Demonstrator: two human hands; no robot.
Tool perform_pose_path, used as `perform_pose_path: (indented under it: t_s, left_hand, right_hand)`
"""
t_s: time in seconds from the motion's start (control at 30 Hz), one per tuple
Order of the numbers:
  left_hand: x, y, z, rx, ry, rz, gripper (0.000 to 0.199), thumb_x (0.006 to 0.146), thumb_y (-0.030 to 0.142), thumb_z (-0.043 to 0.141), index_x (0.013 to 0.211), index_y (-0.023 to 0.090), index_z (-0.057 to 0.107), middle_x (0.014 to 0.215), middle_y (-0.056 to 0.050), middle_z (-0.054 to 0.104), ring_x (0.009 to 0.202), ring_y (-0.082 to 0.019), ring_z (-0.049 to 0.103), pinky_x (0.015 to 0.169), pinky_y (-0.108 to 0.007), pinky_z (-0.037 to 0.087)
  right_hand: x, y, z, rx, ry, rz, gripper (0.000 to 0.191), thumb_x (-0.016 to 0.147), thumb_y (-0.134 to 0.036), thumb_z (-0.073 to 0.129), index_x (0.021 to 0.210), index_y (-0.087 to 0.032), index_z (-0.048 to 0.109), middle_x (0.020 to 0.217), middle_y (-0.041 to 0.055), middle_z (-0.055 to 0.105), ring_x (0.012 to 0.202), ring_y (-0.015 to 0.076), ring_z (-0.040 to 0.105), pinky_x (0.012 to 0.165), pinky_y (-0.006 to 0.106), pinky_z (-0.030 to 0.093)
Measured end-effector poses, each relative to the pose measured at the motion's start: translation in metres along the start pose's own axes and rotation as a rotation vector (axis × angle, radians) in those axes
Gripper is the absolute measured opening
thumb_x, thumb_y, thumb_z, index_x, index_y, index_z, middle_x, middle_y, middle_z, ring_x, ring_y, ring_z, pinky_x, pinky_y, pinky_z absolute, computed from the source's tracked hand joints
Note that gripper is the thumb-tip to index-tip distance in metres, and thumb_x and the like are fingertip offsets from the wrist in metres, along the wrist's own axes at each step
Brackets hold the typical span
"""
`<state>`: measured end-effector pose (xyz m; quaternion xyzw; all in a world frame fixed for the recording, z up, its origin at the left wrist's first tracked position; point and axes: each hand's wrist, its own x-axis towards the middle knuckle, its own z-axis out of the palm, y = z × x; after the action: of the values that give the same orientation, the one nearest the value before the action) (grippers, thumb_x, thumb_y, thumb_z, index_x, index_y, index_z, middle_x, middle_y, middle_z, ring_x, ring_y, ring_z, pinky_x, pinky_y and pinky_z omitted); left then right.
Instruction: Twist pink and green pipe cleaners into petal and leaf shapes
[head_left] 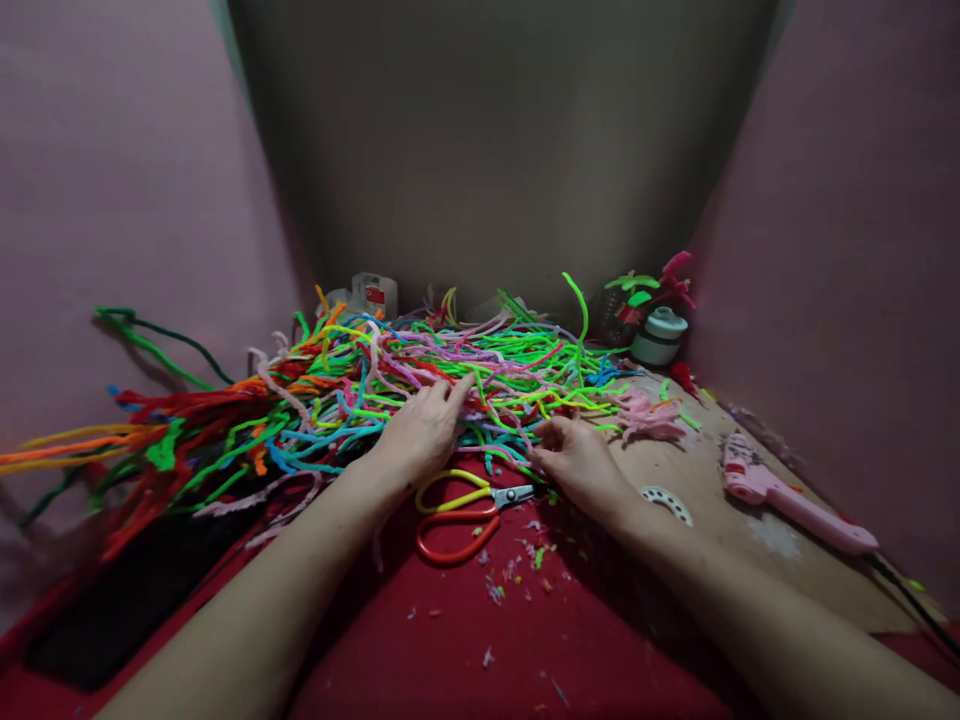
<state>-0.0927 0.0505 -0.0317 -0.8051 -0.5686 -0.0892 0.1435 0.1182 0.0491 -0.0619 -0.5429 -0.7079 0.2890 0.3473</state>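
Picking through a heap of multicoloured fuzzy craft stems on a dark-red surface.
Apparently at a sorting step, with left hand partly open over the heap and right hand curled at its near edge; impossible to tell any grip. Probably calling next for a fine pinch, clear of yellow-and-red-handled metal scissors. Too small to read: red-and-white label behind.

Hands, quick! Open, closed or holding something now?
Left hand: at the fuzzy stick pile, fingers partly hidden; can't tell its grip.
Right hand: fingers curled at the pile; can't tell if holding any.
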Motion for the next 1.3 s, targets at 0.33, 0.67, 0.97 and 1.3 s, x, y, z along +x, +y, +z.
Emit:
perform_pose_path:
  t_s: [0.33,0.67,0.97,1.3]
  left_hand:
    - [0.000,0.011,0.006,0.089,0.004,0.040,0.049,0.081,0.015,0.042,0.130,0.018,0.042,0.133,-0.014,0.042,0.106,-0.026,0.049,0.086,-0.038,0.042]
    - [0.000,0.010,0.013,0.146,0.009,0.065,0.042,0.082,0.014,0.039,0.124,0.015,0.047,0.133,-0.015,0.044,0.105,-0.027,0.049,0.086,-0.040,0.041]
    - [-0.002,0.011,0.011,0.177,-0.081,0.096,0.041,0.082,0.015,0.040,0.122,0.014,0.049,0.136,-0.015,0.043,0.110,-0.029,0.047,0.088,-0.043,0.041]
    - [-0.006,0.016,0.006,0.193,-0.084,0.090,0.039,0.087,0.015,0.031,0.121,0.013,0.051,0.135,-0.018,0.045,0.110,-0.028,0.050,0.090,-0.045,0.040]
  right_hand:
    - [0.000,-0.005,0.000,-0.195,0.018,-0.047,0.019,0.075,-0.017,0.050,0.082,-0.015,0.067,0.071,0.0051,0.067,0.060,0.0134,0.056,0.055,0.023,0.035]
    - [-0.001,-0.005,0.001,-0.223,-0.004,-0.117,0.023,0.078,-0.012,0.047,0.079,-0.016,0.069,0.072,0.0050,0.068,0.066,0.0144,0.059,0.062,0.023,0.038]
    - [-0.015,-0.025,-0.017,-0.347,-0.002,-0.257,0.017,0.080,-0.017,0.052,0.076,-0.016,0.068,0.081,0.0068,0.064,0.076,0.0164,0.058,0.070,0.026,0.041]
    - [0.082,-0.048,-0.011,-0.499,0.094,-0.365,0.028,0.081,-0.013,0.048,0.099,-0.013,0.069,0.101,0.0111,0.066,0.093,0.0192,0.059,0.081,0.025,0.041]
